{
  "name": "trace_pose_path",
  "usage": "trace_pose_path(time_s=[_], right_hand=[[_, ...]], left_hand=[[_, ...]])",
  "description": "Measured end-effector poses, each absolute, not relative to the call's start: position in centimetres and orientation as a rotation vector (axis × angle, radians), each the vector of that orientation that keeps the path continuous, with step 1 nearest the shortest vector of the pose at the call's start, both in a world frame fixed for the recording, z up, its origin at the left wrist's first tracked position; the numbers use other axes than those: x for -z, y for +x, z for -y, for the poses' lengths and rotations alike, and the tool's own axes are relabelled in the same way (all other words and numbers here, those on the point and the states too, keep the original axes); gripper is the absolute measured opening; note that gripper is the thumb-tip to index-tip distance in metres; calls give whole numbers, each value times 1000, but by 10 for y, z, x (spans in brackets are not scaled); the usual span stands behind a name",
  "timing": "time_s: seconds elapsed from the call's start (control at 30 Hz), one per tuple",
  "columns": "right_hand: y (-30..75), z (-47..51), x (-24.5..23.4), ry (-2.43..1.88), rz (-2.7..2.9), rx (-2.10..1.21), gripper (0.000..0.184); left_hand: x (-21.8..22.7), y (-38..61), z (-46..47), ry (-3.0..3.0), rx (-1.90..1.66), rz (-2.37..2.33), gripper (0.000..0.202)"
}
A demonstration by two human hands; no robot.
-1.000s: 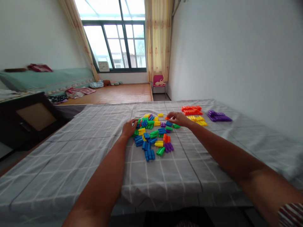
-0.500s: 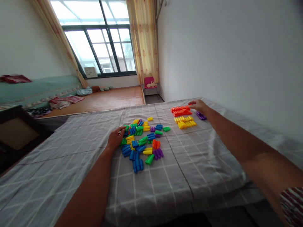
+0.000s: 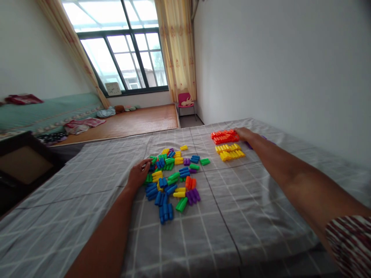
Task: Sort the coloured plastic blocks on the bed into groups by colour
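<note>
A loose heap of plastic toy blocks (image 3: 169, 164), shaped like joined tubes in green, blue, yellow, orange and purple, lies on the checked cloth (image 3: 223, 185). My left hand (image 3: 138, 174) rests at the heap's left edge with fingers bent together against green and blue pieces; what lies between the fingertips is hidden. Farther right, orange blocks (image 3: 223, 137) stand in neat rows, with yellow blocks (image 3: 230, 152) in rows nearer me. My right hand (image 3: 243, 134) touches the right end of the orange rows, its fingertips partly hidden there. Purple blocks (image 3: 248, 145) show partly behind my right forearm.
A white wall (image 3: 281, 65) runs along the right side. Beyond the cloth are a low wooden platform (image 3: 139, 119), a pink chair (image 3: 184, 100) and a window (image 3: 124, 58). A dark cabinet (image 3: 24, 170) stands at the left.
My right hand has come down and in against the right end of the orange rows. My left hand stays at the heap's left edge. The view has shifted slightly.
</note>
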State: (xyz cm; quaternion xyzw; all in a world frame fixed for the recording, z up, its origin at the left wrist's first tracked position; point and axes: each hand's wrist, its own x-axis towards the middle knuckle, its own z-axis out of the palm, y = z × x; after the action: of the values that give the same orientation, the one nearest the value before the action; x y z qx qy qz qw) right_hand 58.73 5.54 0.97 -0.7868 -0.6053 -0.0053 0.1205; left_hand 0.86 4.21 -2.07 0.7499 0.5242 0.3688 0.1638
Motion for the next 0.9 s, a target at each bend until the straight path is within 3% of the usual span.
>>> trace_pose_path(time_s=[0.13, 0.4, 0.6, 0.9], right_hand=[[583, -56, -15, -2359, 1851, -3, 20], [600, -50, -32, -2378, 1842, 173, 48], [618, -29, -56, -2392, 1758, 202, 44], [593, -16, -40, -2370, 1859, 182, 34]], left_hand=[[21, 9, -44, 2151, -1034, -1512, 42], [20, 11, -42, 2173, -1043, -1515, 39], [18, 12, -40, 2216, -1020, -1549, 39], [20, 13, -39, 2201, -1047, -1531, 36]])
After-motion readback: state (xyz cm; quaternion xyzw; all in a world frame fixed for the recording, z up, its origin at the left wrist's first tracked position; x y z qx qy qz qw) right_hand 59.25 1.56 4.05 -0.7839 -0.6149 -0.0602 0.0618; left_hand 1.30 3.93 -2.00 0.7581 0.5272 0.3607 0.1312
